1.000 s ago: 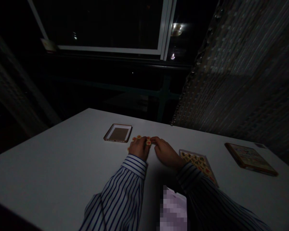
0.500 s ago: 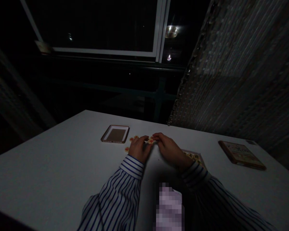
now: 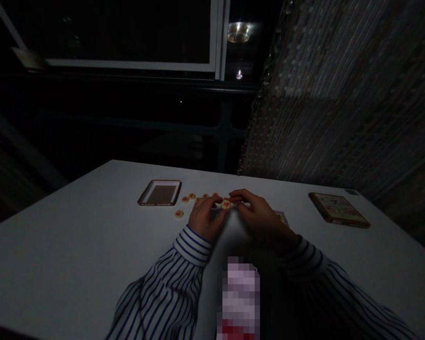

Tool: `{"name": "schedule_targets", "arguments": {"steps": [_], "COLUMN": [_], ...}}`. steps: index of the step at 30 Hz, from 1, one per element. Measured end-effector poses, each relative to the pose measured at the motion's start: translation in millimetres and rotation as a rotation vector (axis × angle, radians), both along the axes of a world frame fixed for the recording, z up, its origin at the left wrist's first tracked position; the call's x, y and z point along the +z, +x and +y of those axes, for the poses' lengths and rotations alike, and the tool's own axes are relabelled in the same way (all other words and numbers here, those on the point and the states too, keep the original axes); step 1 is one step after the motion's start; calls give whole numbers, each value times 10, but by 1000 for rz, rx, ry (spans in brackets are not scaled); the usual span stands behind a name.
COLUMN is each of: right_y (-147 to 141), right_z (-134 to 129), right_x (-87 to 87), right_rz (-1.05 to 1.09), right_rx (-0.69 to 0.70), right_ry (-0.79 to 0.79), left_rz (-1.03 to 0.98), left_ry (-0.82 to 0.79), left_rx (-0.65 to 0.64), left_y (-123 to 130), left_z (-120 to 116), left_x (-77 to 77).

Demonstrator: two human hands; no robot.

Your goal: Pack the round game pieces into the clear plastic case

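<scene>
A round, pale xiangqi piece (image 3: 225,203) with a red character is held up over the white table, its face toward me. My left hand (image 3: 206,215) is closed in a pinch on its left side with thumb and index finger. My right hand (image 3: 257,215) has its fingertips closed at the piece's right edge. Several other red-marked xiangqi pieces (image 3: 179,214) lie flat beyond and left of my left hand, some partly covered by it. Behind my right wrist shows a small part of a tray of pieces (image 3: 282,217); the rest is hidden.
A shallow open box lid (image 3: 159,204) lies left of the pieces on the white table (image 3: 92,245). To the right is a closed flat box (image 3: 340,209) with a printed cover, near a small dark card (image 3: 351,192). A bead curtain (image 3: 322,94) hangs behind the table's right side.
The camera view has shifted, so the table items appear farther left. The held piece shows its face more fully between my hands. More loose pieces show beyond my left hand.
</scene>
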State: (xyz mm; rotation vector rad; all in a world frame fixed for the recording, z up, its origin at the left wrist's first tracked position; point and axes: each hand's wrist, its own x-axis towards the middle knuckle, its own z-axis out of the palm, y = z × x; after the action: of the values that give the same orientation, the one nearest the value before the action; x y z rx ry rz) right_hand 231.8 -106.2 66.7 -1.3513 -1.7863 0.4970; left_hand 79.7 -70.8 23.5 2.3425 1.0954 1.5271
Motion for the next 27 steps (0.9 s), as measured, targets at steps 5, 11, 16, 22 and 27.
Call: {"name": "schedule_targets", "arguments": {"steps": [5,11,16,22,27], "right_y": [93,198,269,340,406], "right_z": [-91,-177,-206,-216,-245], "right_x": [-5,-38,-46,-65,-32], "right_rz": [31,36,124,183,226], "right_rx": [-11,-33,9,84,96], "right_ry": [-18,-72,-162,-195,-196], "left_rz": [17,44,45,63,59], "left_ry": [-2,14,12,8,-2], "left_rx": [-25,-40,-79,-121,-137], "left_y": [66,127,172,238,323], "left_z": [-87,-140,-177,-197,-217], "left_x": [17,5,12,11,66]}}
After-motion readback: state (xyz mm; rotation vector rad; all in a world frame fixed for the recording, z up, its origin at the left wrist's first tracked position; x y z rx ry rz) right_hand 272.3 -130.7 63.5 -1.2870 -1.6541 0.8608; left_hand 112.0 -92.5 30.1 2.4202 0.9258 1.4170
